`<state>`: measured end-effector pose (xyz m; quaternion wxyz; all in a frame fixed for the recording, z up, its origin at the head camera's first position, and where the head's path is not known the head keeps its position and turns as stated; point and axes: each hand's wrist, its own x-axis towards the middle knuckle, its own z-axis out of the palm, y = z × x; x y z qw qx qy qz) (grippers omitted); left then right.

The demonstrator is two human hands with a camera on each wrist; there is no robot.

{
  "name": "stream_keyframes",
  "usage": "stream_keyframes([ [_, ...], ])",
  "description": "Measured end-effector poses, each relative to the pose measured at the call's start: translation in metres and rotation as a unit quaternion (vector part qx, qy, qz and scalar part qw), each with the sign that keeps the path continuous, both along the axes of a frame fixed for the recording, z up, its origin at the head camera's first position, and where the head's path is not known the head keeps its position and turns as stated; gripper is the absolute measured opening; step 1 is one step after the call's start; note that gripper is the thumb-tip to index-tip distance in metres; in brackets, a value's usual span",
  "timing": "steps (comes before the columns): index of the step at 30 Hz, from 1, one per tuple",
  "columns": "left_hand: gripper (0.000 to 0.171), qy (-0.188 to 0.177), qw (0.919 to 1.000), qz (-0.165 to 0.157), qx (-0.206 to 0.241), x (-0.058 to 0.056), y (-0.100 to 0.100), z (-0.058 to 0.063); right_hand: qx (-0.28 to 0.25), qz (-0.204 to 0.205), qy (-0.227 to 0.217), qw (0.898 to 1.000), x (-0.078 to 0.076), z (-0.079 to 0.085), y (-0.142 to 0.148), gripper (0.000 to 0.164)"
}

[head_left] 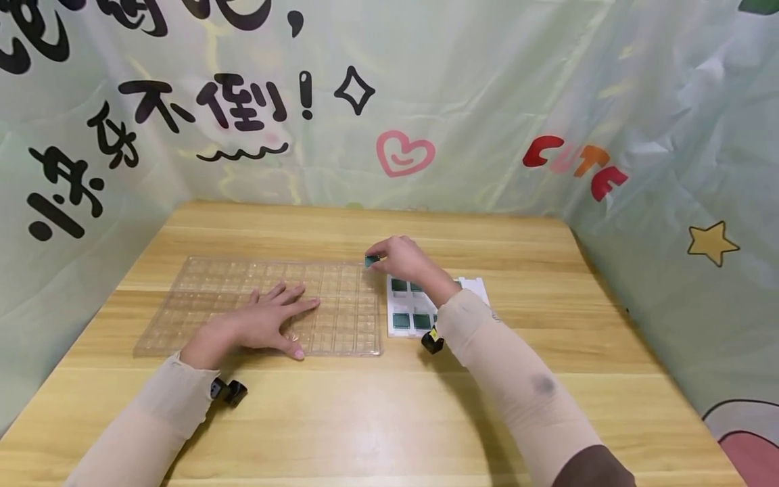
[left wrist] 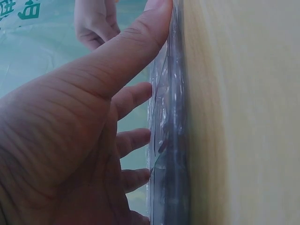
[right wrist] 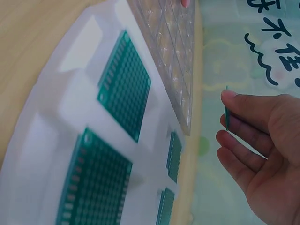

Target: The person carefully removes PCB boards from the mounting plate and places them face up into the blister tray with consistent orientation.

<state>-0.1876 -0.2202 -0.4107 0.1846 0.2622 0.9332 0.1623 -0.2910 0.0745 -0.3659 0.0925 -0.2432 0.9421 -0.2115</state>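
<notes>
My left hand (head_left: pixel 262 326) lies with spread fingers on a clear plastic tray (head_left: pixel 349 318) divided into many small compartments. In the left wrist view its thumb (left wrist: pixel 140 40) and fingertips touch the tray's surface (left wrist: pixel 171 140). Over the tray's far right corner, my right hand (head_left: pixel 406 260) pinches a small green perforated circuit board (right wrist: pixel 227 115) between thumb and fingers. That board stands edge-on in the right wrist view. Beside the clear tray sits a white holder (head_left: pixel 477 287) with several similar green circuit boards (head_left: pixel 401 320) in its slots, partly hidden under my right forearm.
Everything rests on a wooden table (head_left: pixel 353 419). A printed cloth backdrop (head_left: pixel 475 88) hangs behind it and along both sides. Each wrist wears a small black camera, one at the left sleeve (head_left: pixel 230 391) and one at the right (head_left: pixel 433 341).
</notes>
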Motion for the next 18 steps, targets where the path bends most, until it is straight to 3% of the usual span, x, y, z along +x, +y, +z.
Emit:
stream_keyframes([
  [7,0.105,0.004,1.0,0.001,0.005,0.0,0.0,0.0,0.002,-0.012,0.003,1.0,-0.004,-0.004,-0.008,0.035],
  [18,0.105,0.011,0.9999,-0.002,-0.002,0.003,0.0,0.0,0.048,-0.013,-0.001,0.999,-0.007,-0.017,-0.018,0.034],
])
